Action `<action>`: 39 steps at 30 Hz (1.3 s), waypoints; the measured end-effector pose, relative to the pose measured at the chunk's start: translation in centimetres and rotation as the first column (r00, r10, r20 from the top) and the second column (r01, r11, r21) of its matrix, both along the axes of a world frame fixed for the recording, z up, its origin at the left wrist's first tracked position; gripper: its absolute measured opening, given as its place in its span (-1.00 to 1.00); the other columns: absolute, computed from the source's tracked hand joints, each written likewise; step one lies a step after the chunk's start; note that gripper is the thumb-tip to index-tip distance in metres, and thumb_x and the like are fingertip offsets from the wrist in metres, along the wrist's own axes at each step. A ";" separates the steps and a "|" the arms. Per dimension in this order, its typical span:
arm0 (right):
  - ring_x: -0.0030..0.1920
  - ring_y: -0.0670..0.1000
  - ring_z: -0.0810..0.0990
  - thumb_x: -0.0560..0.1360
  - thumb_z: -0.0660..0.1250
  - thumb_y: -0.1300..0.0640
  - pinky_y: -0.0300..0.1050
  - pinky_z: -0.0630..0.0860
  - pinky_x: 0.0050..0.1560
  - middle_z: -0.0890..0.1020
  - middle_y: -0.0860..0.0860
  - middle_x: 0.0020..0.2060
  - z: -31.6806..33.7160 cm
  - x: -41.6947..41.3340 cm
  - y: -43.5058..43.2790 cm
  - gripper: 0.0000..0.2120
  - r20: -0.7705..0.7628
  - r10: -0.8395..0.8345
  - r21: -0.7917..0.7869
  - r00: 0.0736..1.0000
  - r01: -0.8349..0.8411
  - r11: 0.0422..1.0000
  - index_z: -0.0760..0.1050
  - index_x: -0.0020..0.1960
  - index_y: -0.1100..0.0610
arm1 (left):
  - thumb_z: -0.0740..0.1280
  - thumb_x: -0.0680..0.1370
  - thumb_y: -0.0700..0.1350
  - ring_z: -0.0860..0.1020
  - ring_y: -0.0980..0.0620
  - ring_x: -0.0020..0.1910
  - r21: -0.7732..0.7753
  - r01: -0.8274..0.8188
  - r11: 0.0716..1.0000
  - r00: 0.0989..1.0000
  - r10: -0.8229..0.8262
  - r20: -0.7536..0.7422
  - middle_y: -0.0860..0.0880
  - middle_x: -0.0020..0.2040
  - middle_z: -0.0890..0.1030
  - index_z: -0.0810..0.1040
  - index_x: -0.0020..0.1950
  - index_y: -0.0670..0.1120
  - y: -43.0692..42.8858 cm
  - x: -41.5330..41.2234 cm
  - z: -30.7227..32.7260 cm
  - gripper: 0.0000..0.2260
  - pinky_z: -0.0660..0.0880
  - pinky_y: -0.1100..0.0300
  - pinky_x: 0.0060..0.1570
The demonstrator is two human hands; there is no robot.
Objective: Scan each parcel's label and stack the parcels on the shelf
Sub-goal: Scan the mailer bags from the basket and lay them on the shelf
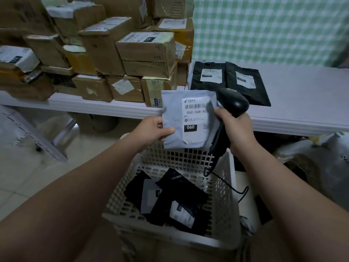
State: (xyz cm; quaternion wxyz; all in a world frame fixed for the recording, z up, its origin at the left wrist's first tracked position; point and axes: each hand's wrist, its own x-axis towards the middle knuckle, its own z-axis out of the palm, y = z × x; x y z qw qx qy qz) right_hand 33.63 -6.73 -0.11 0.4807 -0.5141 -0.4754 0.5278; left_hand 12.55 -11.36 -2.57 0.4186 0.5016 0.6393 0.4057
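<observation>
Taped brown cardboard boxes (147, 52) crowd the left of the white shelf (302, 118). The left hand (153, 129) pinches a grey plastic mailer parcel (187, 120) by its left edge, label facing up, above the white lattice plastic basket (229, 205). The right hand (236, 127) has its fingers (219, 112) wrapped around a black handheld barcode scanner (232, 104) just beside the parcel. Two black flat mailers (228, 80) lie on the shelf behind.

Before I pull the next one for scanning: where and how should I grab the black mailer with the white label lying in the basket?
Take the black mailer by its upper edge, coming straight down through the open top of the white basket. It lies flat on top of the other pouches, so a thumb-and-fingers pinch there should lift it freely. The left hand would have to put down the grey parcel first; the right hand holds the scanner.
</observation>
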 end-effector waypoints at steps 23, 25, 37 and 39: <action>-0.49 -0.15 0.32 0.45 0.44 0.06 -0.26 0.22 -0.43 0.35 -0.04 -0.50 0.5 0.9 -3.1 -0.65 0.472 0.159 0.221 0.867 -0.291 0.931 0.35 -0.39 0.12 | 0.39 0.52 -0.25 0.49 0.03 -0.38 -0.033 -0.266 0.963 0.962 0.263 -0.074 -0.17 -0.20 0.63 0.60 0.10 -0.25 0.7 -0.8 -2.2 -0.82 0.51 0.12 -0.18; -0.48 -0.16 0.34 0.45 0.44 0.05 -0.25 0.23 -0.42 0.36 -0.05 -0.50 0.4 0.9 -3.0 -0.66 0.473 0.161 0.221 0.866 -0.293 0.930 0.37 -0.39 0.12 | 0.39 0.52 -0.25 0.50 0.01 -0.35 -0.034 -0.272 0.962 0.960 0.269 -0.079 -0.22 -0.14 0.65 0.60 0.10 -0.25 0.7 -0.8 -2.2 -0.82 0.51 0.10 -0.15; -0.48 -0.16 0.36 0.46 0.43 0.06 -0.31 0.24 -0.44 0.39 -0.04 -0.48 0.3 1.3 -3.0 -0.69 0.477 0.173 0.253 0.862 -0.323 0.912 0.51 -0.23 0.32 | 0.38 0.52 -0.25 0.62 -0.18 -0.07 -0.030 -0.262 0.965 0.963 0.259 -0.071 -0.23 -0.02 0.66 0.61 0.08 -0.21 0.9 -0.8 -2.4 -0.86 0.57 -0.06 0.05; -0.46 -0.16 0.36 0.46 0.43 0.06 -0.29 0.26 -0.42 0.41 0.00 -0.46 0.4 1.2 -3.1 -0.68 0.469 0.178 0.247 0.865 -0.322 0.914 0.53 -0.18 0.35 | 0.39 0.52 -0.25 0.62 -0.18 -0.10 -0.028 -0.264 0.964 0.963 0.262 -0.071 -0.24 -0.04 0.66 0.61 0.04 -0.19 1.0 -0.9 -2.5 -0.88 0.57 -0.09 0.05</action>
